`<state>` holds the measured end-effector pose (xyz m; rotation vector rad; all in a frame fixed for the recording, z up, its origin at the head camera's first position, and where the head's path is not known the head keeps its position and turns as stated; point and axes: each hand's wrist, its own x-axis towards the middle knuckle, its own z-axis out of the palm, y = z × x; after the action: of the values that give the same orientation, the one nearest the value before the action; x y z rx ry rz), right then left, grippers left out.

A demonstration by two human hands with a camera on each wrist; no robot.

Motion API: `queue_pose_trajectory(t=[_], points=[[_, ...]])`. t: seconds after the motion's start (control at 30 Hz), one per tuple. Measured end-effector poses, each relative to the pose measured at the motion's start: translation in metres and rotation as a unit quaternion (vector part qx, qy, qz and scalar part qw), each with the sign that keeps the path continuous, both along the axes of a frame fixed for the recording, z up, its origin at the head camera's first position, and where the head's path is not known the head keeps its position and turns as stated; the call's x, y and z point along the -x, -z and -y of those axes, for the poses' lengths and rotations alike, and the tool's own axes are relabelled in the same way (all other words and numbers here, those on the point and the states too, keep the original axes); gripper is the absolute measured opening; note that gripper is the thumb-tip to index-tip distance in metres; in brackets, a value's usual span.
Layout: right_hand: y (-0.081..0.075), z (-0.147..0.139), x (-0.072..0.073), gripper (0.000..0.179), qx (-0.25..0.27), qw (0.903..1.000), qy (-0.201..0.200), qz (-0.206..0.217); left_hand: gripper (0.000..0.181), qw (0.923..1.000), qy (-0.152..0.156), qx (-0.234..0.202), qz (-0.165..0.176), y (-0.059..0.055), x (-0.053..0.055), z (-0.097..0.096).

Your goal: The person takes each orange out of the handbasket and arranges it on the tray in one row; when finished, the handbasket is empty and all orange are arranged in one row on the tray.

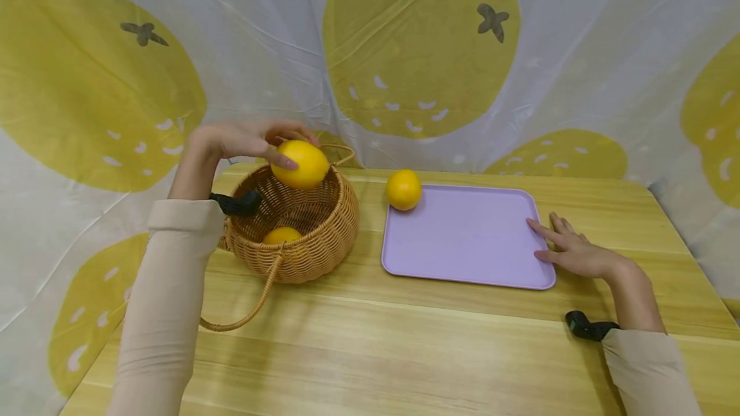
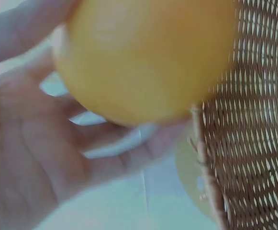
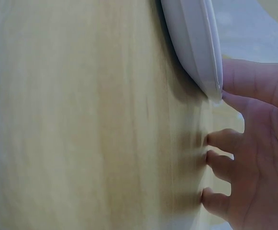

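My left hand [image 1: 245, 140] grips an orange [image 1: 300, 165] above the mouth of a round wicker basket [image 1: 324, 249]. In the left wrist view the held orange [image 2: 148, 57] is blurred and lies against the fingers, with the basket's woven wall [image 2: 253, 120] beside it. Another orange [image 1: 283, 235] lies inside the basket, partly hidden by the rim. My right hand [image 1: 581, 255] touches the right edge of a lilac tray [image 1: 462, 236] with thumb and forefinger. The right wrist view shows its other fingers [image 3: 220, 165] with tips down on the table beside the tray [image 3: 196, 43].
A third orange [image 1: 403, 189] sits at the tray's far left corner. The basket's near handle [image 1: 248, 313] hangs down over the wooden table [image 1: 405, 352]; the far handle [image 1: 347, 154] stands behind. A fruit-printed curtain [image 1: 277, 31] hangs behind the table.
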<state>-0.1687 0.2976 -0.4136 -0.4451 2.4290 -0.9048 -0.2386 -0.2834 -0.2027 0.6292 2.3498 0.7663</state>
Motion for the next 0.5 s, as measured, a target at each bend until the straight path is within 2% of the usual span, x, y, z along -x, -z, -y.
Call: queue_pose_trajectory(t=[0.13, 0.3, 0.43, 0.5], points=[[0.0, 0.0, -0.001, 0.08, -0.004, 1.0, 0.0, -0.004, 0.047, 0.9976, 0.012, -0.031, -0.061, -0.001, 0.004, -0.017], [0.001, 0.002, -0.001, 0.079, -0.006, 1.0, 0.0, -0.005, 0.049, 0.9927, 0.005, -0.051, -0.109, 0.003, 0.011, -0.047], [0.0, 0.004, 0.0, 0.079, -0.004, 1.0, 0.001, -0.005, 0.051, 0.9893, -0.022, -0.058, -0.132, 0.009, 0.011, -0.076], [0.0, 0.006, -0.001, 0.079, -0.003, 1.0, 0.0, -0.004, 0.051, 0.9887, -0.045, -0.06, -0.13, 0.011, 0.01, -0.091]])
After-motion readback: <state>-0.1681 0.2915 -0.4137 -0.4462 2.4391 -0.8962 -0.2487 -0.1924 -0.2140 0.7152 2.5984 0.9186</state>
